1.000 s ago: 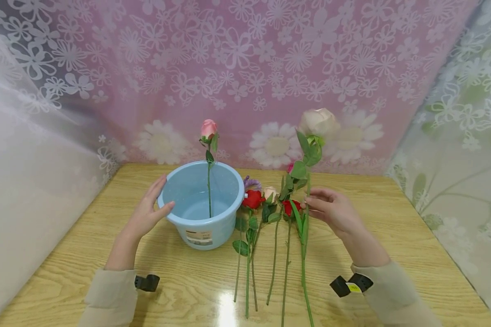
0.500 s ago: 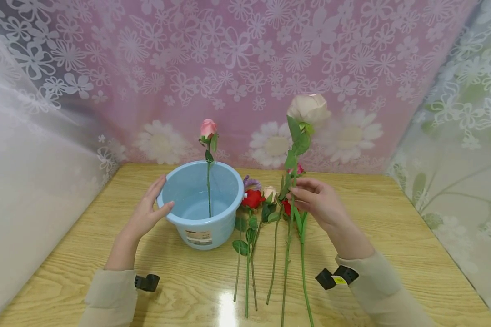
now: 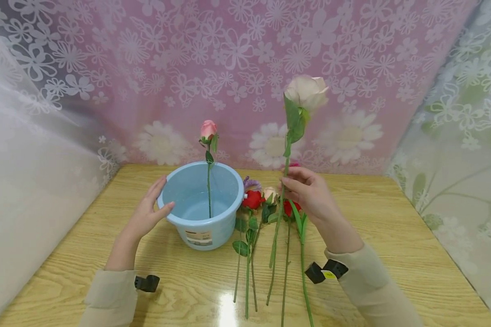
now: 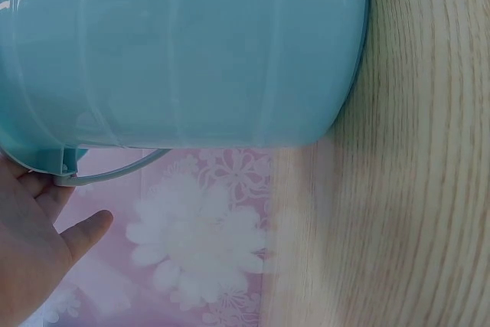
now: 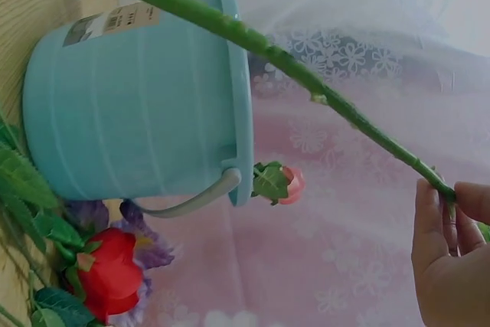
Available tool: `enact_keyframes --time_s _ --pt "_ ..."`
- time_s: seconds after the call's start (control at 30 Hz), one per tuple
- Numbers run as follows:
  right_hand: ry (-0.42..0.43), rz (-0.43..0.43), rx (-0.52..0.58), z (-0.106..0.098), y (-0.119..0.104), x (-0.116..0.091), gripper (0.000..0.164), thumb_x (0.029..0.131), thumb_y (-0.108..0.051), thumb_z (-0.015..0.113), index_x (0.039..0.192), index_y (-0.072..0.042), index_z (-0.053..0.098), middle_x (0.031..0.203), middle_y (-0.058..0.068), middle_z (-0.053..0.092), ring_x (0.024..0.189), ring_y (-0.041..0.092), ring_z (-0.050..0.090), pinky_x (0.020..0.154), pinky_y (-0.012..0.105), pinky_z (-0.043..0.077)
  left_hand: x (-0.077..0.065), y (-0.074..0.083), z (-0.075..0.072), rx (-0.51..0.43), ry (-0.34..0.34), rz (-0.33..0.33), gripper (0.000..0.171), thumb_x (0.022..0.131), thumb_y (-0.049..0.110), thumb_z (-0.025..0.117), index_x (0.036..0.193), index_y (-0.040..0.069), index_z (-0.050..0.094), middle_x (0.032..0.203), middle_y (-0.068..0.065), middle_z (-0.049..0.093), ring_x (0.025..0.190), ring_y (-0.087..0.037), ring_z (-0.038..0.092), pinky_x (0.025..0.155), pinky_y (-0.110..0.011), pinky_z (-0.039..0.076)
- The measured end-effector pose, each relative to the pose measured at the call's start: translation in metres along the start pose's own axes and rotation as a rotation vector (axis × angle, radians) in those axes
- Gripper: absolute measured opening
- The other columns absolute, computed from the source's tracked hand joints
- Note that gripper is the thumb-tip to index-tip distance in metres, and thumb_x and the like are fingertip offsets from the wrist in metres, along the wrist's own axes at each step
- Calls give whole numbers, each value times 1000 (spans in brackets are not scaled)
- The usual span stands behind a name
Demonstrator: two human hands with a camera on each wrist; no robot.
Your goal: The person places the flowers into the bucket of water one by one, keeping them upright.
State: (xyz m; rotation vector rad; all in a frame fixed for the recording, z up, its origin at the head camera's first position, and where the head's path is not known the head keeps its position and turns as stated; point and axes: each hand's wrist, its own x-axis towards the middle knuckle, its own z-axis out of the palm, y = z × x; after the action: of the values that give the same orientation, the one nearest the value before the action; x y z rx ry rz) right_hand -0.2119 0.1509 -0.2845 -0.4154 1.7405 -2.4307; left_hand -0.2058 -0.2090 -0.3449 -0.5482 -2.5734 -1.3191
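Observation:
In the head view my right hand (image 3: 311,190) pinches the green stem of a white rose (image 3: 307,93). The rose stands almost upright above the flowers on the table, its lower stem (image 5: 298,70) crossing in front of the bucket in the right wrist view. My left hand (image 3: 147,209) rests at the left rim of a light blue bucket (image 3: 214,231), fingers spread and mostly straight, right by the bucket's handle (image 4: 122,170) in the left wrist view. Inside the bucket a pink rose (image 3: 208,129) stands upright.
On the wooden table (image 3: 180,290), right of the bucket, lie several stemmed flowers: a red rose (image 3: 253,200), a cream rose (image 3: 270,194), a purple flower (image 3: 251,183) and another red one (image 3: 291,207). A pink floral curtain (image 3: 237,81) hangs behind.
My right hand has lifted the white rose up and carried it left, its stem now clear of the green leaves at the right. My left hand and the bucket have stayed put.

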Motion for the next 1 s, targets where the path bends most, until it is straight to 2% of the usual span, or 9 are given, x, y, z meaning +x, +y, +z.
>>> enact_keyframes --time_s 0.1,0.27,0.37,0.7,1.0 --pt "-6 -34 14 6 -4 1 15 85 2 54 92 -8 63 86 5 57 75 16 61 66 25 50 1 -5 0 5 5 -1 69 84 14 56 137 -8 17 142 -25 13 127 -42 12 94 -63 14" --pt "8 -78 43 16 -11 3 14 84 -1 57 94 -7 63 87 7 58 76 18 61 70 28 50 3 -27 2 40 2 -14 72 84 19 58 141 3 17 145 -15 13 129 -36 13 95 -61 17" --pt "17 -111 53 21 -15 5 14 84 -1 57 95 -7 64 85 6 59 75 18 60 71 28 50 4 -32 3 37 5 -7 73 83 19 58 141 4 17 145 -14 13 129 -36 13 95 -61 17" --pt "81 -191 61 41 -24 9 12 83 -3 59 94 -6 63 84 7 58 76 18 61 76 32 49 4 -31 4 45 6 -9 73 85 25 57 141 5 17 145 -15 14 129 -36 14 95 -61 17" --pt "85 -243 74 57 -30 15 14 81 -2 62 94 -3 64 87 8 58 77 20 60 77 34 49 5 -33 4 38 15 -2 73 84 25 58 141 4 17 145 -14 14 129 -36 13 95 -61 17"
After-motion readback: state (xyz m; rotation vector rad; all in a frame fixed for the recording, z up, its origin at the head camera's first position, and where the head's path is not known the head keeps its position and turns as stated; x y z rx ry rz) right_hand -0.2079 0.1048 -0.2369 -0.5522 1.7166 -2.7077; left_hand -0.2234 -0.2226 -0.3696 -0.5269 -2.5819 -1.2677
